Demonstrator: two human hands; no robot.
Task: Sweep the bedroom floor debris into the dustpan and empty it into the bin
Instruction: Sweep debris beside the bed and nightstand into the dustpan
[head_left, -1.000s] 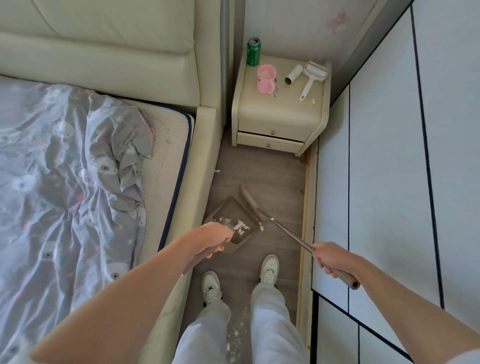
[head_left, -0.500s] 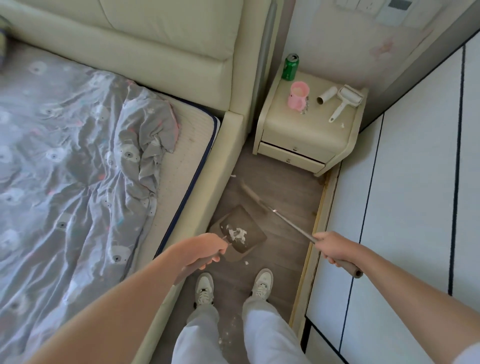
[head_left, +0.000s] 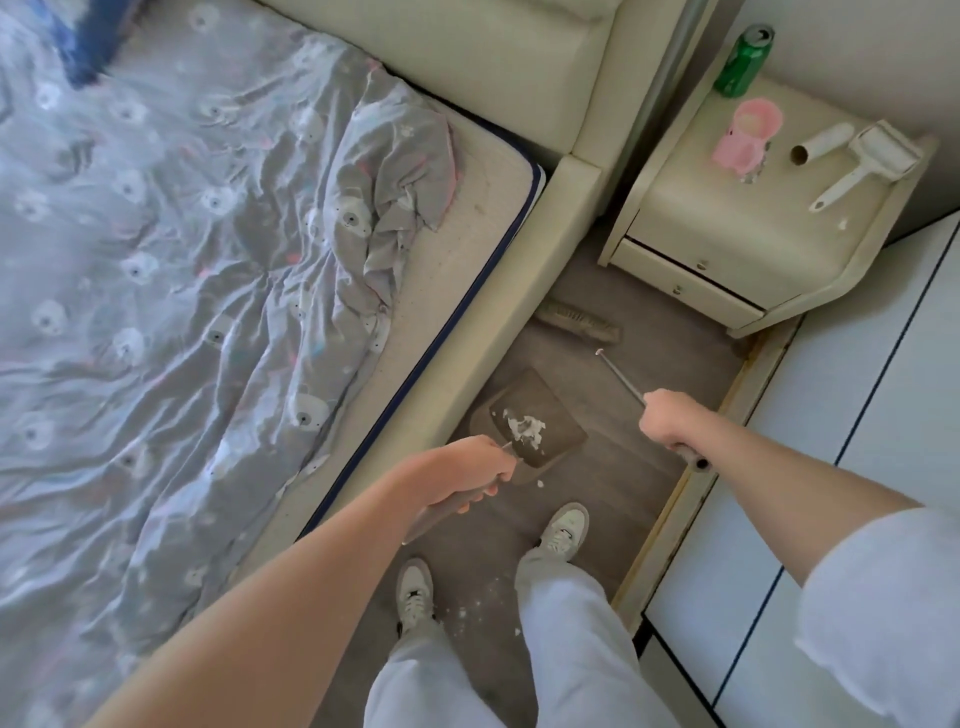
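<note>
A brown dustpan (head_left: 545, 402) sits in the narrow floor strip between the bed and the wardrobe, with a clump of white debris (head_left: 525, 429) in it. My left hand (head_left: 467, 475) grips its handle. My right hand (head_left: 669, 420) grips the broom's metal handle (head_left: 621, 375). The broom's brush head (head_left: 577, 322) lies on the floor by the bed base, with a small gap showing between it and the rod's tip. White crumbs (head_left: 467, 613) are scattered between my shoes, and one lies just behind the dustpan. No bin is in view.
A bed with grey bedding (head_left: 182, 291) fills the left. A cream nightstand (head_left: 753, 244) closes the far end; on it are a green can (head_left: 743, 62), a pink cup (head_left: 748, 137), a cardboard tube and a lint roller (head_left: 867, 161). White wardrobe doors (head_left: 857, 441) line the right.
The brush head has swung away from the dustpan toward the bed base and nightstand and now looks separate from the rod. My right hand has risen slightly. The dustpan stays put.
</note>
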